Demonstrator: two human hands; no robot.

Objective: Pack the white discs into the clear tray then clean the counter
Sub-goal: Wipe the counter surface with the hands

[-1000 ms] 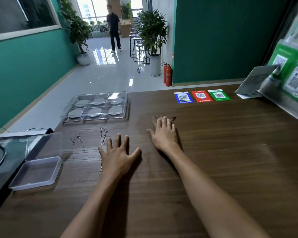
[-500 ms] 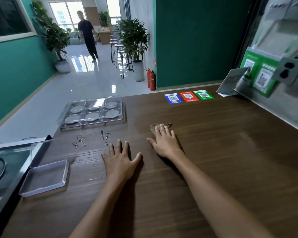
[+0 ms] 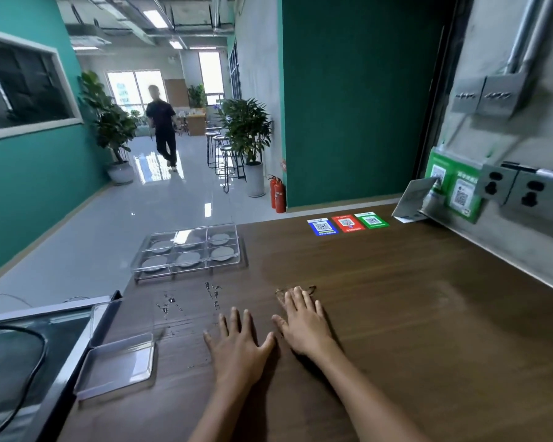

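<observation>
The clear tray (image 3: 186, 274) stands at the counter's far left edge, its several compartments each holding a white disc (image 3: 223, 252). My left hand (image 3: 237, 349) lies flat on the wooden counter (image 3: 412, 330) with fingers spread, holding nothing. My right hand (image 3: 305, 327) lies flat beside it, fingertips resting on a thin brown cloth-like thing (image 3: 311, 288) that peeks out beyond them. Water drops (image 3: 213, 293) glisten on the counter between the tray and my left hand.
A small shallow clear box (image 3: 118, 366) sits at the left edge beside a black appliance (image 3: 20, 362). Three QR cards (image 3: 348, 223) lie at the far edge. Wall sockets (image 3: 524, 189) line the right wall. A person (image 3: 163, 129) walks in the hallway beyond.
My view has tilted upward, so the counter sits lower in frame. Both hands stay flat in the same spots. The person in the hallway has walked closer.
</observation>
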